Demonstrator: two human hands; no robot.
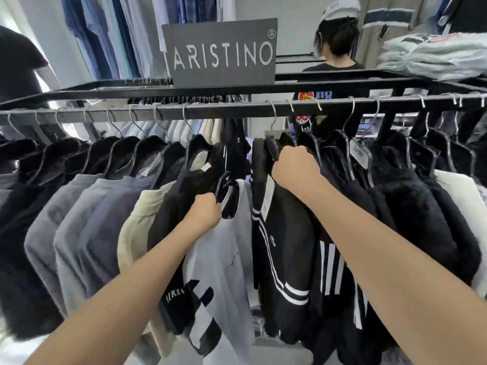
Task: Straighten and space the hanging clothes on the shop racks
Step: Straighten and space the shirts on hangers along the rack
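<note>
A black metal rail runs across the view with many garments on black hangers. My left hand grips the black hanger of a light grey top with black bars, which hangs lower than its neighbours. My right hand is closed on the shoulder of a hanger carrying a black jacket with white stripes. A gap on the rail separates the two garments. Left of it hang black, grey and beige tops; right of it hang dark fuzzy jackets.
A dark brand sign stands on the rack's upper frame. Folded pale clothes lie on top at the right. A person in a cap stands behind the rack. Blue shirts hang on the back wall.
</note>
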